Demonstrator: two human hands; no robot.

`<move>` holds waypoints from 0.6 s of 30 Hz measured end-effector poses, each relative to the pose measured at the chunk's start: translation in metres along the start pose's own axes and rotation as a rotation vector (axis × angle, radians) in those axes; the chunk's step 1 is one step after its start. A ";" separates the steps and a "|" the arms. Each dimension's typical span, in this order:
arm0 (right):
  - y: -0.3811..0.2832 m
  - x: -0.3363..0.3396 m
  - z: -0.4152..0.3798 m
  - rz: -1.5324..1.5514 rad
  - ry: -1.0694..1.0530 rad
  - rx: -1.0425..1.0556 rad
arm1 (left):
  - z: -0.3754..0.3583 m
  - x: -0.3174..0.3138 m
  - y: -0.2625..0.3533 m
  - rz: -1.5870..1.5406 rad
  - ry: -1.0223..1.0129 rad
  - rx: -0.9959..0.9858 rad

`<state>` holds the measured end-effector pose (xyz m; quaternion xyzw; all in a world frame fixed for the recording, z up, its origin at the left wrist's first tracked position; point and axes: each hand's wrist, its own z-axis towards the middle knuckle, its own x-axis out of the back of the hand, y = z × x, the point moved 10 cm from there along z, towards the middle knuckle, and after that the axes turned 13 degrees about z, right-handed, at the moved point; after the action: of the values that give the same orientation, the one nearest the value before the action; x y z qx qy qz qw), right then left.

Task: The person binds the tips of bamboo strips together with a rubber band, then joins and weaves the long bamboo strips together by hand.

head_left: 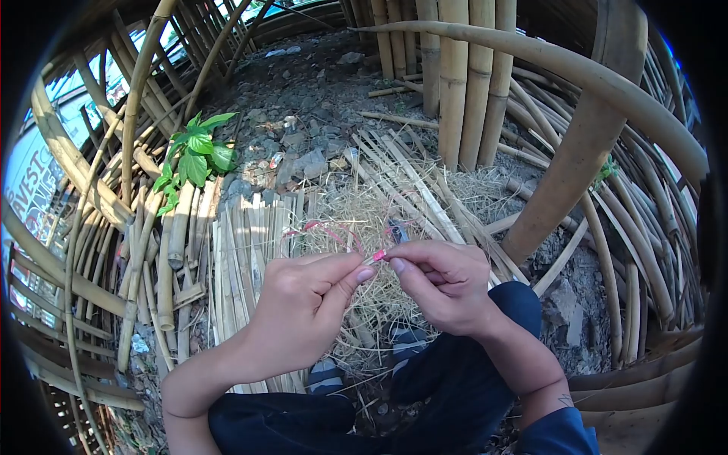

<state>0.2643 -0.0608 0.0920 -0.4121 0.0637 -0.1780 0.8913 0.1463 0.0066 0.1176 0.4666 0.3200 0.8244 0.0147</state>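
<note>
My left hand (307, 303) and my right hand (444, 284) meet in front of me, fingertips pinched together on a thin pink string (378, 255). The string runs up and left from the pinch in a loose loop (326, 227) over a heap of dry straw (371, 227). My knees in dark blue trousers (425, 379) are below the hands.
Flat bamboo slats (250, 235) lie on the ground to the left. Upright bamboo poles (462, 68) stand behind, a thick bent pole (576, 72) arches at the right. A small green plant (193, 155) grows on stony ground (303, 106). Curved bamboo strips (637, 250) surround the spot.
</note>
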 end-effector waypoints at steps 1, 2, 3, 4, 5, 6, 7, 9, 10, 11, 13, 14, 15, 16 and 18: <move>-0.003 -0.003 0.000 -0.042 -0.031 0.018 | -0.002 0.002 0.003 0.042 0.011 -0.030; -0.004 -0.003 0.000 -0.036 -0.032 0.018 | -0.004 0.004 0.006 0.085 0.018 -0.061; -0.004 -0.004 -0.001 -0.048 -0.048 0.014 | -0.005 0.005 0.005 0.087 0.017 -0.054; -0.003 -0.005 -0.003 -0.062 -0.063 0.007 | -0.007 0.005 0.006 0.091 0.016 -0.071; -0.002 -0.006 -0.004 -0.058 -0.066 0.001 | -0.009 0.006 0.008 0.095 0.015 -0.089; 0.000 -0.005 -0.004 -0.035 -0.060 -0.007 | -0.009 0.007 0.008 0.095 0.016 -0.087; 0.001 -0.004 -0.003 -0.013 -0.054 -0.015 | -0.010 0.008 0.010 0.137 0.006 -0.102; -0.006 -0.010 -0.002 -0.079 -0.109 0.049 | -0.011 0.008 0.010 0.179 -0.002 -0.117; -0.011 -0.016 -0.003 -0.143 -0.164 0.111 | -0.013 0.008 0.010 0.226 0.015 -0.138; -0.012 -0.017 -0.003 -0.141 -0.167 0.111 | -0.015 0.009 0.010 0.274 0.034 -0.158; -0.030 -0.037 -0.014 -0.312 -0.350 0.316 | -0.018 0.006 0.008 0.336 0.014 -0.169; -0.033 -0.037 -0.013 -0.306 -0.350 0.307 | -0.021 0.002 0.007 0.393 -0.014 -0.181; -0.036 -0.040 -0.013 -0.293 -0.393 0.295 | -0.024 -0.002 0.007 0.388 -0.027 -0.175; -0.036 -0.042 -0.012 -0.282 -0.435 0.282 | -0.027 -0.008 0.012 0.435 -0.038 -0.212; -0.031 -0.034 -0.005 -0.239 -0.378 0.258 | -0.033 -0.012 0.019 0.471 -0.062 -0.247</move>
<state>0.2227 -0.0703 0.1111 -0.3256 -0.1767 -0.2085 0.9051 0.1329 -0.0294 0.1069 0.5478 0.0992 0.8233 -0.1109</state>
